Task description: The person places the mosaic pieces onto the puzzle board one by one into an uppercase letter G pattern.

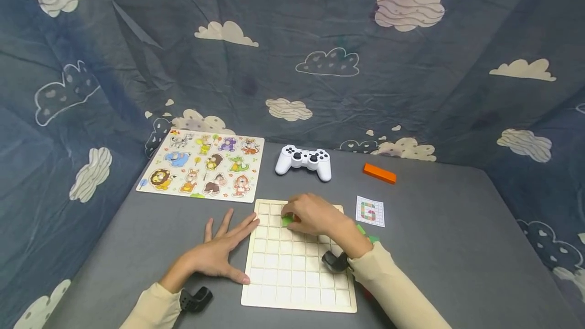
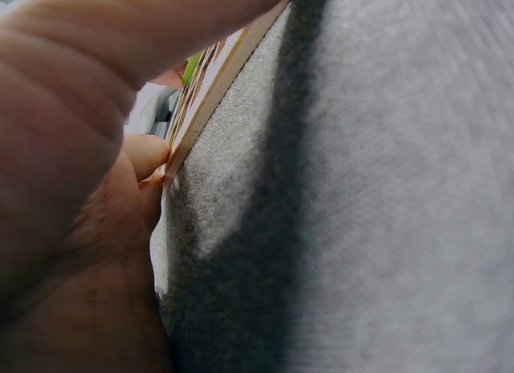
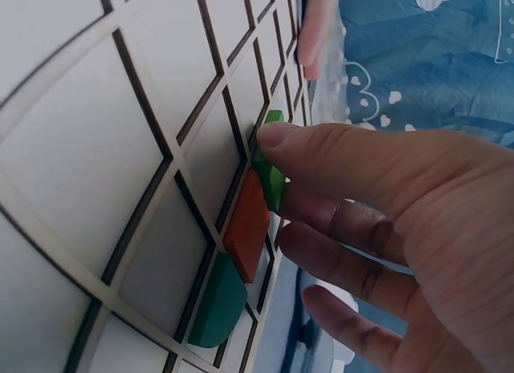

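Left hand (image 1: 217, 255) spread against the left edge of the grid board (image 1: 272, 275), seemingly bracing it, while right hand (image 1: 313, 216) pinches a bright green tile (image 3: 271, 180) at the board's far rows, just beside an orange tile (image 3: 249, 228).

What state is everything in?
Wooden grid: mostly bare
Left hand: touching grid edge
Light green piece: pinched
Right hand: pinching it
Orange piece: on grid
Dark green piece: on grid
Other green pieces: partly hidden
Animal board: face up
Controller: face up
Card: face up
Orange bar: unheld
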Demonstrator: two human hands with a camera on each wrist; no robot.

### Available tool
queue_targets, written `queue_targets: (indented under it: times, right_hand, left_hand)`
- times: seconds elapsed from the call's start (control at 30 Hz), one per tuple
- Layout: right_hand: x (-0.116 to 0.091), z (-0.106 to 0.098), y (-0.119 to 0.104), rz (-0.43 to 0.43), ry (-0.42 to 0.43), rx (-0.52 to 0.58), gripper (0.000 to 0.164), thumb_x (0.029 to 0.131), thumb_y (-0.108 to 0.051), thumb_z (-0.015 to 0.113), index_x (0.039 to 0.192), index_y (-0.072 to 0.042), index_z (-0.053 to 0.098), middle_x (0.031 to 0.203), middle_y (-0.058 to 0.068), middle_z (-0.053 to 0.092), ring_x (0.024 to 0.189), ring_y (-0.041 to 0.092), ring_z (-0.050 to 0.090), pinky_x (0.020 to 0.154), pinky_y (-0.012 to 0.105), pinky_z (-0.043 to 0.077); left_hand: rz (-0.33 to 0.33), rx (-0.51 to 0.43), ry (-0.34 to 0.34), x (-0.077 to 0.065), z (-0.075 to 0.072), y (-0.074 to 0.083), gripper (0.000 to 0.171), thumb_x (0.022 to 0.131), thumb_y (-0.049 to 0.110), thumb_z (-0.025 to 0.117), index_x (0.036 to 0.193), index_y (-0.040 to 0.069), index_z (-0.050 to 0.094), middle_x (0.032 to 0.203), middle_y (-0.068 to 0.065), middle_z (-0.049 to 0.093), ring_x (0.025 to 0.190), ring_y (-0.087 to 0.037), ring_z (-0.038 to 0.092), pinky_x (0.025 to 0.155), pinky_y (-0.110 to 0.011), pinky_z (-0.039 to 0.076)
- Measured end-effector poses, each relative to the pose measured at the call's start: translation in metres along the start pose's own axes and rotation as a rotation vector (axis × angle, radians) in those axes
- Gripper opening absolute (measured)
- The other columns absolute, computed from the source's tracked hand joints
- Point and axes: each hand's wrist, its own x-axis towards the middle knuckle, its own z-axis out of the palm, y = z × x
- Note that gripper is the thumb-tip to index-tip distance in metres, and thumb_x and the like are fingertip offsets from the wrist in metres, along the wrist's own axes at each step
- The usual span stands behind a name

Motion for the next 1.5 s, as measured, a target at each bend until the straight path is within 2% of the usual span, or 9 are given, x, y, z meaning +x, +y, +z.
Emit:
queue_targets:
  times: [0.2,0.6,0.9,1.27,1.5]
  right_hand:
    - [0.002,0.0,0.001,-0.008,0.005,0.003,0.017,0.087,-0.021,0.078,0.104,-0.016,0.078,0.088,-0.005,0.067,0.067,0.001,0.053,0.064,0.02,0.047]
    - [0.003,0.001,-0.001,-0.007,0.015,-0.028,0.018,0.084,-0.025,0.082,0.1,-0.018,0.076,0.087,-0.005,0.068,0.068,0.003,0.054,0.066,0.024,0.049]
    - [-0.001,0.002,0.002,0.019,0.026,0.012,0.019,0.085,-0.023,0.081,0.103,-0.018,0.076,0.087,-0.005,0.067,0.069,0.003,0.054,0.067,0.023,0.049]
    - [-0.03,-0.011,0.006,0.073,0.084,0.091,0.025,0.088,-0.023,0.078,0.11,-0.013,0.075,0.101,-0.004,0.072,0.087,0.01,0.066,0.078,0.028,0.055]
    - [-0.06,-0.019,0.01,0.092,0.108,0.101,0.027,0.09,-0.024,0.076,0.114,-0.011,0.074,0.101,0.0,0.071,0.085,0.015,0.066,0.074,0.028,0.053]
  left_hand:
    - [-0.017,0.003,0.001,0.0,0.0,0.0,0.122,0.07,0.053,0.087,0.162,0.016,0.016,0.17,-0.007,0.004,0.147,-0.05,-0.024,0.099,-0.078,-0.026]
    - [-0.021,0.017,0.004,-0.001,0.001,0.001,0.121,0.07,0.053,0.086,0.162,0.015,0.017,0.17,-0.007,0.004,0.148,-0.05,-0.024,0.1,-0.077,-0.027]
    - [-0.011,0.009,0.006,0.001,0.001,0.0,0.121,0.071,0.053,0.086,0.162,0.015,0.017,0.17,-0.008,0.003,0.147,-0.05,-0.025,0.1,-0.077,-0.027]
    - [0.003,0.005,0.01,0.0,0.001,0.0,0.121,0.07,0.052,0.087,0.162,0.015,0.017,0.17,-0.008,0.004,0.147,-0.05,-0.025,0.1,-0.076,-0.028]
    - [-0.004,0.009,0.012,0.0,0.002,-0.001,0.122,0.07,0.054,0.087,0.162,0.016,0.016,0.17,-0.007,0.004,0.147,-0.05,-0.024,0.1,-0.076,-0.027]
